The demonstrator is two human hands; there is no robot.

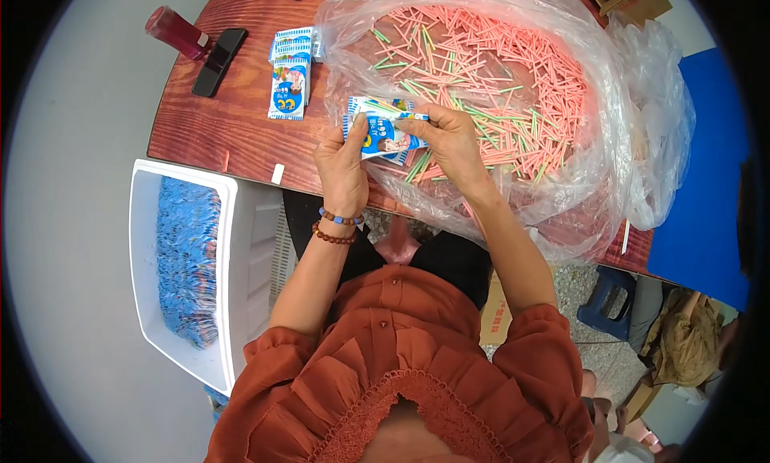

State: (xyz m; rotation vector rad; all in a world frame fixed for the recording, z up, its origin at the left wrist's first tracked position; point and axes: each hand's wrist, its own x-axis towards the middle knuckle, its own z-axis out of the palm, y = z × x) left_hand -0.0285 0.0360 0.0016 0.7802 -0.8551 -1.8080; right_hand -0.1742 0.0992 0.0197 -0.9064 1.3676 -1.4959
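Both my hands hold a small blue and white printed packet [383, 134] above the table's front edge. My left hand [345, 162] pinches its left end with the thumb on top. At its right end, my right hand [451, 138] grips between thumb and fingers. Thin green and pink sticks [385, 104] show along the packet's upper edge; whether they are inside it I cannot tell. More packets seem to lie beneath the held one, partly hidden. Just beyond and to the right, a big clear plastic bag [609, 154] lies spread open, with many pink and green sticks [553, 86] in it.
A stack of similar packets [290, 78] lies left of the bag. Farther left are a black phone [219, 62] and a red bottle [175, 31]. A white bin [228, 262] full of blue packets stands at the left, below the table [192, 130]. A blue stool [607, 302] stands at right.
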